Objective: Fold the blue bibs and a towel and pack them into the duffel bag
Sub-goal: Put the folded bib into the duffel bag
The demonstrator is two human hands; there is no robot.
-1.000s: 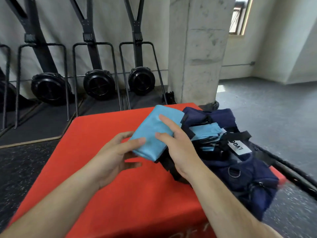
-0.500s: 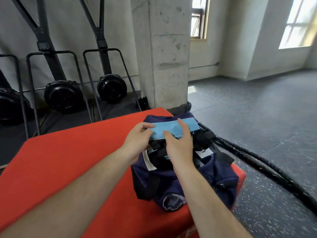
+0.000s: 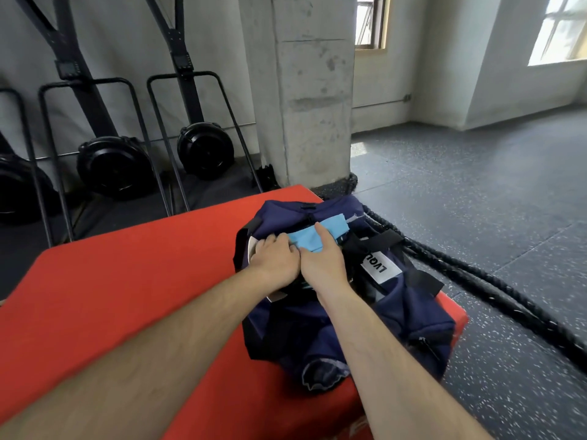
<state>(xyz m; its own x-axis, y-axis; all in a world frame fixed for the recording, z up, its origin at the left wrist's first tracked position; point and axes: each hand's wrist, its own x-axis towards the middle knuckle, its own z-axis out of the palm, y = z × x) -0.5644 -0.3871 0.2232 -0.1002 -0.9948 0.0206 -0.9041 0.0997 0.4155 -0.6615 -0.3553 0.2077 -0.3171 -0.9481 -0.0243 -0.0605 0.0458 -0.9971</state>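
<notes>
While both hands (image 3: 301, 258) press it, the folded bib (image 3: 313, 238) sits in the duffel bag (image 3: 413, 315).

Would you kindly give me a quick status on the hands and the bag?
Left hand and right hand pressing folded blue cloth into navy duffel bag. Black strap beside the opening, not blocking.
</notes>
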